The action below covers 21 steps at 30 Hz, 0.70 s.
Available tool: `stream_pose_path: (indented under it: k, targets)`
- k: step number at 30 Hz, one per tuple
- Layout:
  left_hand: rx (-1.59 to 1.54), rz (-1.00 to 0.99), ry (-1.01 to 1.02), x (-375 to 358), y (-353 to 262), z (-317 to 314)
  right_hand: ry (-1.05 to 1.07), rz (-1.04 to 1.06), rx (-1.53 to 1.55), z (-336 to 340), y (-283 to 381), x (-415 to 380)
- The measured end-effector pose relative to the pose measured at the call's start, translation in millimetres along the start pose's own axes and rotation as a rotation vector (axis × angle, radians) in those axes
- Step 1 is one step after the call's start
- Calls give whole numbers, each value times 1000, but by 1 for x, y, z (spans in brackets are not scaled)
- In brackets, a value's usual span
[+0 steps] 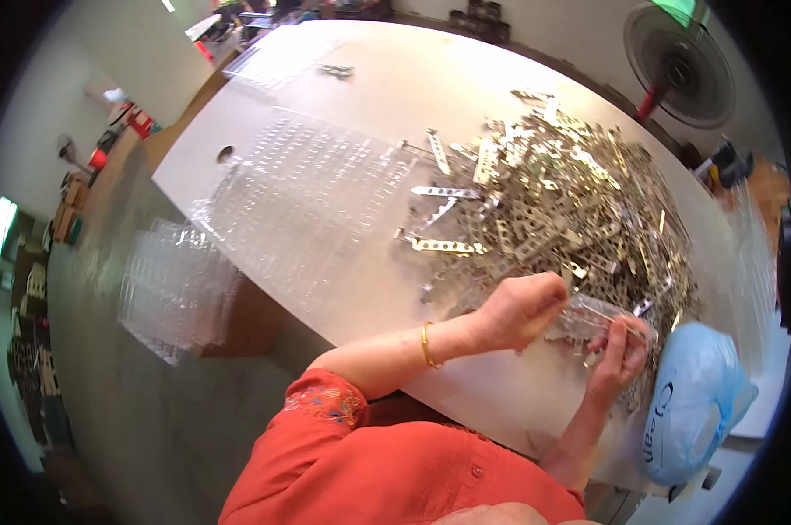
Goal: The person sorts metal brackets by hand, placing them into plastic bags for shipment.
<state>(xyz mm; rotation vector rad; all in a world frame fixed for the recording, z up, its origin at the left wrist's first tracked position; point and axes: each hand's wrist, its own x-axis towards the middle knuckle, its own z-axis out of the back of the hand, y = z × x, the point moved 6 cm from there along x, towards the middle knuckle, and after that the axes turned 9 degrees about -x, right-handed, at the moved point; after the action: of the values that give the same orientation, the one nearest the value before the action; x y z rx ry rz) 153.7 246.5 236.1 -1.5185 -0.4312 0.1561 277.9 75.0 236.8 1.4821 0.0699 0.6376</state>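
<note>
My left hand, with a yellow bangle at the wrist, is closed in a fist at one end of a clear plastic piece. My right hand grips the other end of this piece, fingers bent around it. Whether it is a bag or a thin sheet cannot be made out. Both hands are above the near edge of a big heap of flat metal strips with punched holes. Several strips, such as a perforated metal strip, lie loose left of the heap.
Clear plastic trays with rows of small pockets cover the left of the white table. More clear trays are stacked lower, by a brown box. A blue plastic bag sits right. A fan stands behind.
</note>
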Motion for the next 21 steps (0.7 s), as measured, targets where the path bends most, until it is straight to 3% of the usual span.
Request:
stream_pose_path:
  k: [2, 4, 7, 11, 17, 21]
  targets:
    - [341, -595, -201, -2, -23, 1, 38, -3, -4, 0, -1, 0]
    - [409, -625, -172, -4, -34, -5, 69, -4, -15, -3, -3, -3]
    - [423, -550, -48, -6, -26, -19, 235, 71, -14, -14, -4, -8]
    - [431, -544, 9, -6, -20, -20, 293, 95, -9, -25, 5, -12]
    - [492, -311, 178, -4, -20, -22, 361, 82, 37, -31, 1, -15]
    - [646, -262, 243, -10, -31, -21, 376, 80, 79, -32, -7, -17]
